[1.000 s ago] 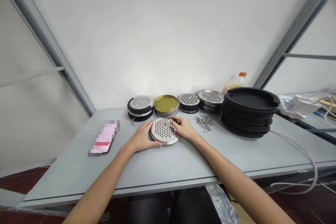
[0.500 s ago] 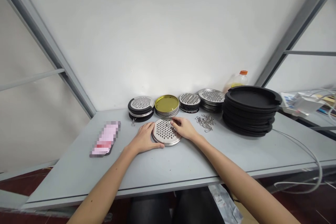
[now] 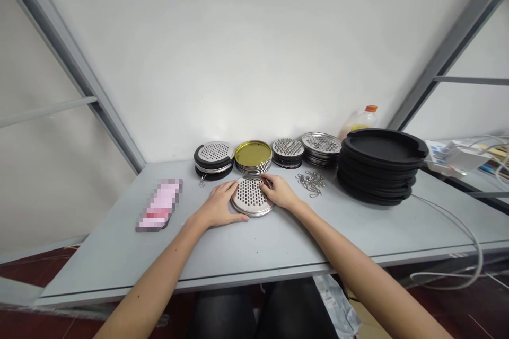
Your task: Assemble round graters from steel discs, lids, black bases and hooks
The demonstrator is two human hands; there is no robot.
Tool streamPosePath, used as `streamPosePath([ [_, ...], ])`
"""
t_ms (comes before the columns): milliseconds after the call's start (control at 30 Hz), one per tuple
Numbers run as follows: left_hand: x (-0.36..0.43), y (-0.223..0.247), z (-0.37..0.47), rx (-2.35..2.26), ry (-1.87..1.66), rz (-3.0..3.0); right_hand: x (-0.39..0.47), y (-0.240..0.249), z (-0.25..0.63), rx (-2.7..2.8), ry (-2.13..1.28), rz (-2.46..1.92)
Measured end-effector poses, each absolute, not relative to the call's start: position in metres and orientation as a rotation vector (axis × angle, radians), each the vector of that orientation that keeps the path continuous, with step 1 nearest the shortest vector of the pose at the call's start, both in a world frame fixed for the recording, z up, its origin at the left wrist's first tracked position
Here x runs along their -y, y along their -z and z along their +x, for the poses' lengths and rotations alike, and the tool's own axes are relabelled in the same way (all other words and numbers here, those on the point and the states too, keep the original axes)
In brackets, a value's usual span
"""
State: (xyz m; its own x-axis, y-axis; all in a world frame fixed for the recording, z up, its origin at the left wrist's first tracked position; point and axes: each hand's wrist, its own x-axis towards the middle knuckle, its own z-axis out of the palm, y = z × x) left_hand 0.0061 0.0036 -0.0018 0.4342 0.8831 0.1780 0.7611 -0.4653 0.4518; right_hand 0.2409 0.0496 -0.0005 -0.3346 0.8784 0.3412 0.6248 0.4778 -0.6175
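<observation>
On the table in front of me lies a round perforated metal disc (image 3: 253, 197), silvery, with rows of oblong holes, on a rimmed round base. My left hand (image 3: 220, 205) grips its left edge, fingers at the upper side and thumb stretched along the front rim. From the right, my right hand (image 3: 278, 191) holds its far right edge, with bent fingers over the top; the fingertips are partly hidden. Just behind the disc stands a stack of round lids with a gold inside (image 3: 253, 153). To the right of my right hand is a pile of small metal clips (image 3: 310, 183).
Along the wall stand a black-rimmed perforated disc stack (image 3: 214, 153), a toothed disc stack (image 3: 288, 148) and a wider disc stack (image 3: 321, 144). Tall black round trays (image 3: 377, 175) are stacked at right, before an orange-capped bottle (image 3: 363, 116). A blurred phone (image 3: 161, 205) lies at left.
Both hands stay at the disc. The fingers of my right hand have shifted slightly at its far right edge. The whole view has moved a little.
</observation>
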Motion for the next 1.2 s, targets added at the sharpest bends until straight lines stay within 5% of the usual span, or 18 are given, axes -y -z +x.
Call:
streamPosePath([
  [233,0.0,-0.003,0.007,-1.369,-0.7,2.477,-0.051,0.0,0.242,2.085,-0.522,-1.222],
  [500,-0.003,-0.012,0.006,-1.167,-1.101,2.448,-0.064,-0.001,0.252,1.745,-1.072,-1.203],
  [733,-0.008,-0.011,0.003,-1.249,-1.263,2.139,-0.058,-0.011,0.255,1.682,-1.225,-1.04],
  [1200,-0.005,-0.016,0.001,-1.25,-1.152,2.153,-0.051,-0.012,0.248,1.831,-0.765,-0.854],
])
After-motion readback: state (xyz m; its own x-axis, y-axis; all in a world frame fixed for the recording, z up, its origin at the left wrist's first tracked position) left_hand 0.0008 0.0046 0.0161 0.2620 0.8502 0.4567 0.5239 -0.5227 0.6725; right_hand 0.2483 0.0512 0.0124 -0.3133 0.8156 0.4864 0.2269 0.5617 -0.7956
